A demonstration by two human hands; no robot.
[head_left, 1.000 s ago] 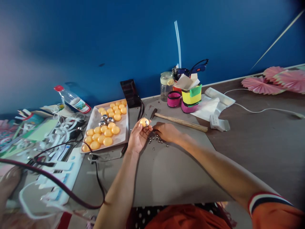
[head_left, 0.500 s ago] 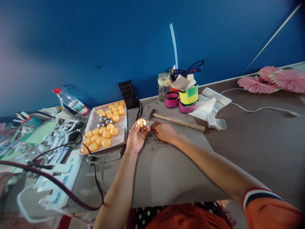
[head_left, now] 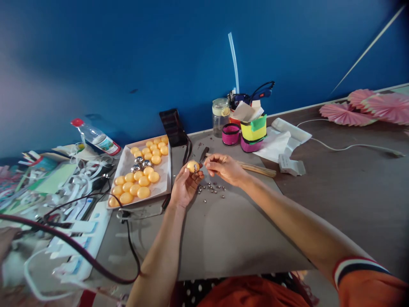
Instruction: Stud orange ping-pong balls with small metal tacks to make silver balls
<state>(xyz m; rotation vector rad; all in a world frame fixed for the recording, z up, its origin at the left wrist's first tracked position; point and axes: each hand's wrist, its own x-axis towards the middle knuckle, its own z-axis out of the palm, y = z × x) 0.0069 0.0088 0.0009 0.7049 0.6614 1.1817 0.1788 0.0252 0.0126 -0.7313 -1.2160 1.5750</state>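
Note:
My left hand [head_left: 185, 187] holds a yellow ball [head_left: 192, 166] up between thumb and fingers. A short row of small shiny beads or studs shows on the ball's right side. Close beside it, my right hand [head_left: 223, 168] is pinched at thumb and forefinger; anything between the tips is too small to make out. Below the hands, several loose silver studs [head_left: 211, 186] lie scattered on the grey mat [head_left: 230, 230]. A hammer's wooden handle [head_left: 258, 169] runs behind my right hand, its dark head [head_left: 204, 154] just past the fingers.
Left of my hands, a white tray [head_left: 165, 181] holds several yellow balls and a few silver-covered ones. Behind stand a phone [head_left: 173, 128], a jar [head_left: 220, 117] and a yellow container [head_left: 253, 129]. Cables [head_left: 73, 245] and a bottle [head_left: 101, 140] are at left.
My right hand has lifted from the loose studs and come up beside the ball, fingertips pinched. My left hand has turned the ball slightly, so the stud row faces right.

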